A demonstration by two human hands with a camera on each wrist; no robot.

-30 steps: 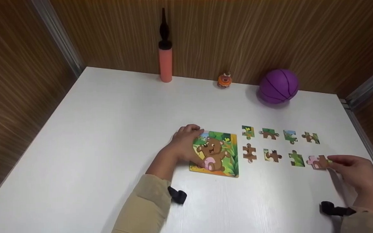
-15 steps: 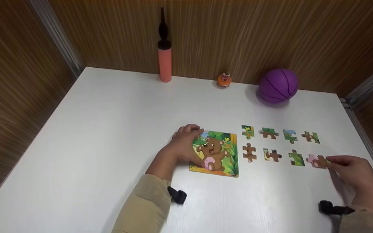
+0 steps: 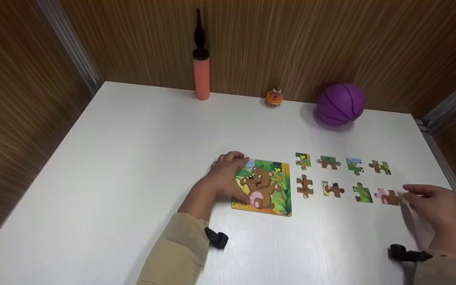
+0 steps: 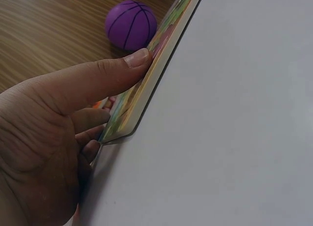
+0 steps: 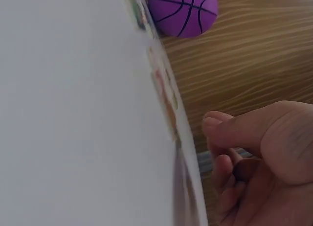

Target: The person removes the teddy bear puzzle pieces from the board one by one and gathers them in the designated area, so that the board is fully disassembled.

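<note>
A square bear jigsaw puzzle (image 3: 269,190) lies on the white table, and my left hand (image 3: 224,176) grips its left side. In the left wrist view, the thumb (image 4: 122,72) presses on the puzzle's face near the edge while the other fingers bend at its corner. Loose jigsaw pieces lie in two rows right of the puzzle. At the right end of the front row is a pink and brown piece (image 3: 387,196). My right hand (image 3: 436,206) hovers just right of that piece, holding nothing, its fingers loosely bent. The right wrist view shows a gap between fingertips and piece.
Along the back wall stand a pink hand pump (image 3: 202,79), a small orange figurine (image 3: 274,97) and a purple ball (image 3: 341,105). A brown and green piece (image 3: 380,167) ends the back row. The table's right edge runs close beside my right hand.
My right hand pinched the pink and brown piece in both earlier frames. Now it has let go, and the piece lies at the row's end. My left hand has stayed put.
</note>
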